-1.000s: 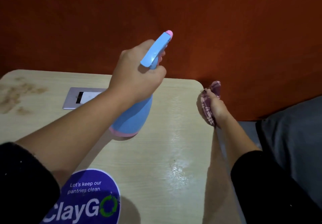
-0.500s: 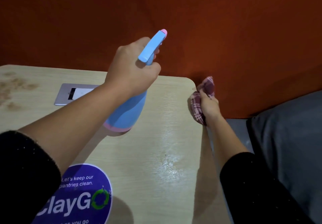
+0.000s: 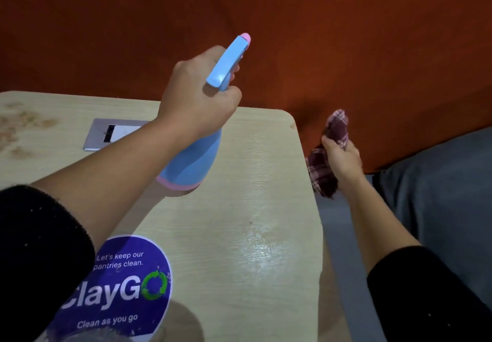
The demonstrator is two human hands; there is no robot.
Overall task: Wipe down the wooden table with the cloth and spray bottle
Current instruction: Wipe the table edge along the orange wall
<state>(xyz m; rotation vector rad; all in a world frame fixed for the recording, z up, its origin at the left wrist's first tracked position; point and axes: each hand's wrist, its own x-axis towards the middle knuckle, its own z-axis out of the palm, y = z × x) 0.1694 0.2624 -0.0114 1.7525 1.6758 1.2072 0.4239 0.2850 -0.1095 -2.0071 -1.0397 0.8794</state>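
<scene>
My left hand (image 3: 195,96) grips the neck of a light blue spray bottle (image 3: 194,160) with a pink nozzle and pink base, held tilted above the pale wooden table (image 3: 239,222), nozzle pointing to the far right. My right hand (image 3: 343,158) is closed around a bunched maroon checked cloth (image 3: 323,171), held just past the table's right edge, off the surface. A wet, shiny patch (image 3: 261,251) lies on the table's right half.
A metal socket plate (image 3: 106,132) is set into the table behind the bottle. Brown stains (image 3: 21,128) mark the far left. A round purple sticker (image 3: 119,288) sits at the near edge. An orange wall stands behind; a grey seat (image 3: 439,195) is at right.
My right hand with the cloth has moved off the table's far right corner to beyond its right edge. The spray bottle has stayed raised in my left hand.
</scene>
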